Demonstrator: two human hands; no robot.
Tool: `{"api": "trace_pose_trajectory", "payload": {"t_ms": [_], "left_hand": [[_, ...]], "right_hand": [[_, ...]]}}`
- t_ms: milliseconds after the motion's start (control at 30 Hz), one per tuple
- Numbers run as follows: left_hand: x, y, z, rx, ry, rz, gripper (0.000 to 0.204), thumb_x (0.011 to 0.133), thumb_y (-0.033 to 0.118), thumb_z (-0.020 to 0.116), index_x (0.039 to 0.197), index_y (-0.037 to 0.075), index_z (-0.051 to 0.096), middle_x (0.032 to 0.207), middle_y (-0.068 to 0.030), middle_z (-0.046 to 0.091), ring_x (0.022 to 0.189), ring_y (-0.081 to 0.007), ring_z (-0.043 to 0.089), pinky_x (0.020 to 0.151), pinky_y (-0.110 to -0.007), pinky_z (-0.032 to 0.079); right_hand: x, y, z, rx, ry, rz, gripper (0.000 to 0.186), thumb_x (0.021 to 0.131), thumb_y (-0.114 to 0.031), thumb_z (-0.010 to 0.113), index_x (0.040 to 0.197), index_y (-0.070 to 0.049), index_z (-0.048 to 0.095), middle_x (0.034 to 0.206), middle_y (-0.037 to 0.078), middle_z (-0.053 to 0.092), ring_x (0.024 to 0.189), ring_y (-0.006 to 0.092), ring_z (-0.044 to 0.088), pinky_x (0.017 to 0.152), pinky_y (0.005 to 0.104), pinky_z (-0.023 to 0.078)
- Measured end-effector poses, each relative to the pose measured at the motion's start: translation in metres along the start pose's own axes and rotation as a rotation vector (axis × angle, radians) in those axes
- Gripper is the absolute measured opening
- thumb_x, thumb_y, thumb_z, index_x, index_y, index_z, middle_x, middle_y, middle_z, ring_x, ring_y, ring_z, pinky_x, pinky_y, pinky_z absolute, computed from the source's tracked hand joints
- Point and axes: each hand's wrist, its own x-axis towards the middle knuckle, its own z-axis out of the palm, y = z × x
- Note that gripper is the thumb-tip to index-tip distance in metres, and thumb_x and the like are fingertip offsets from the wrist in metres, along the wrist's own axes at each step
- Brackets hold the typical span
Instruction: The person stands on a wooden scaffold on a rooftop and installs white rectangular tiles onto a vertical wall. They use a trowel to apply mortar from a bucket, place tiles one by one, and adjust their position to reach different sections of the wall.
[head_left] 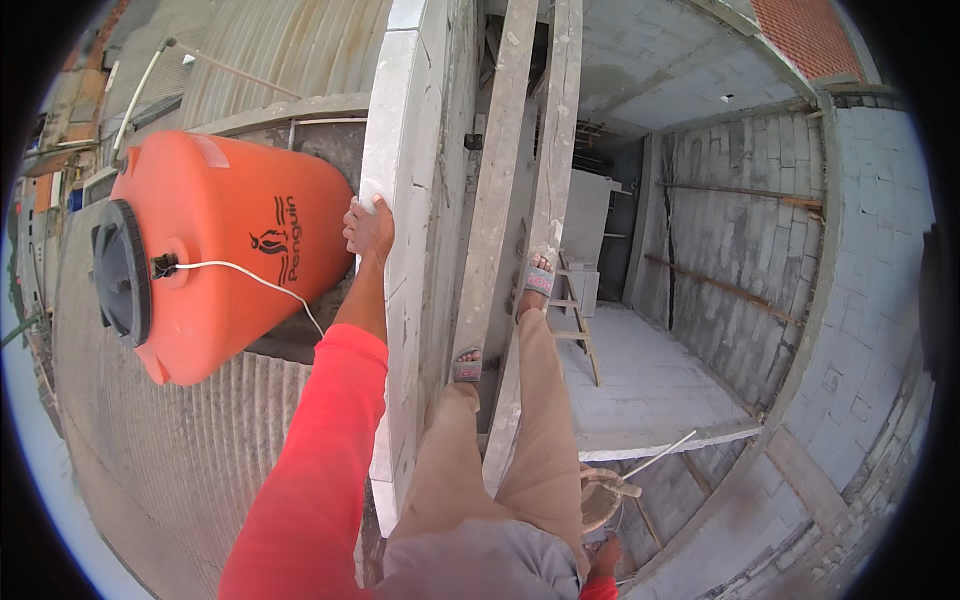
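My left hand (371,231) grips the top edge of a wall of pale lightweight blocks (398,150), its fingers curled over the outer side. Low at the right, beside my leg, my right hand (604,550) hangs just below a bucket (597,503). Its fingers are too small and dim to show whether they hold anything. A pale stick (662,452) slants up out of the bucket. My sandalled feet stand apart on two narrow beams, one on the left beam (497,190) and the other on the right beam (553,150).
Beyond the wall, an orange water tank (240,240) with a black lid (121,272) and a white cable lies left, above corrugated roofing (190,470). Right of the beams, a deep drop opens to a grey floor (650,365). A wooden ladder (580,325) leans there.
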Motion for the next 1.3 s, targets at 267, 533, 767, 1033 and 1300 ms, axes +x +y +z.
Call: {"api": "trace_pose_trajectory", "payload": {"t_ms": [267,533,767,1033,1300], "left_hand": [[0.007,0.003,-0.004,0.006,-0.052,-0.007,0.08,0.106,0.062,0.043,0.167,0.013,0.027,0.167,-0.0222,0.031,0.15,-0.0502,0.034,0.118,-0.069,0.032],[0.015,-0.006,-0.002,0.006,-0.121,-0.051,0.077,0.107,0.062,0.043,0.167,0.016,0.026,0.167,-0.0202,0.029,0.15,-0.0481,0.034,0.119,-0.066,0.033],[0.015,-0.01,-0.009,0.031,-0.129,-0.015,0.077,0.106,0.057,0.047,0.162,0.006,0.034,0.163,-0.0264,0.038,0.146,-0.0503,0.042,0.119,-0.062,0.036],[0.126,0.092,-0.054,0.02,-0.289,-0.156,0.081,0.101,0.05,0.055,0.156,-0.009,0.042,0.159,-0.0384,0.04,0.147,-0.0513,0.043,0.121,-0.056,0.037],[0.306,0.396,-0.087,-0.198,-0.102,0.214,0.082,0.107,0.052,0.05,0.163,-0.005,0.033,0.164,-0.0372,0.03,0.152,-0.051,0.035,0.125,-0.053,0.033]], "right_hand": [[-0.008,-0.187,0.075,0.096,-0.117,-0.188,0.012,0.096,-0.021,0.065,0.09,-0.011,0.063,0.062,-0.002,0.047,0.054,0.0148,0.05,0.058,0.033,0.048],[-0.13,-0.377,0.158,0.219,-0.24,-0.397,0.02,0.101,-0.014,0.063,0.084,-0.011,0.054,0.07,-0.004,0.041,0.063,0.0096,0.042,0.069,0.0328,0.05],[-0.234,-0.494,0.215,0.301,-0.375,-0.464,0.019,0.102,-0.013,0.063,0.086,-0.01,0.053,0.075,-0.003,0.041,0.069,0.0112,0.045,0.075,0.0369,0.051],[-0.348,-0.592,0.323,0.207,-0.576,-0.455,0.016,0.1,-0.012,0.066,0.087,-0.008,0.058,0.075,-0.003,0.046,0.068,0.0105,0.045,0.074,0.0324,0.049],[-0.456,-0.666,0.396,0.037,-0.656,-0.465,0.022,0.097,-0.02,0.068,0.081,-0.01,0.057,0.071,-0.003,0.047,0.068,0.012,0.049,0.078,0.036,0.053]]}}
